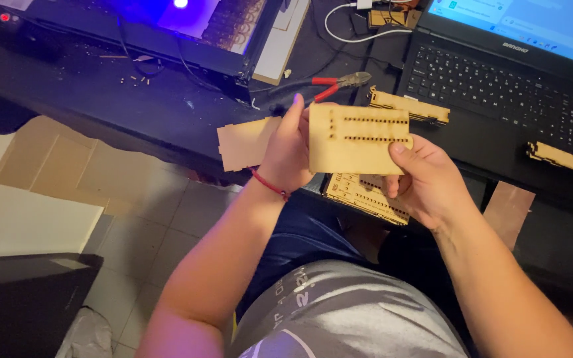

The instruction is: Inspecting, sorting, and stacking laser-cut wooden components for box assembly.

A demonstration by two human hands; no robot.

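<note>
Wooden perforated panel (356, 140) gripped by both hands, left (285, 156) and right (426, 179); pliers (329, 85) beyond.

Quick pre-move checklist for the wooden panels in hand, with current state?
1. Front panel gripped by both hands: ok, left hand on its left edge, right hand at its right corner.
2. Two hole rows facing the camera: ok.
3. Second panel behind the left hand, held or resting: cannot tell.
4. Slotted panel below the hands, held or resting: cannot tell.
5. Red-handled pliers apart from the hands: ok.
6. Laptop keyboard free of parts: not ok, a wooden strip lies at its edge.
</note>
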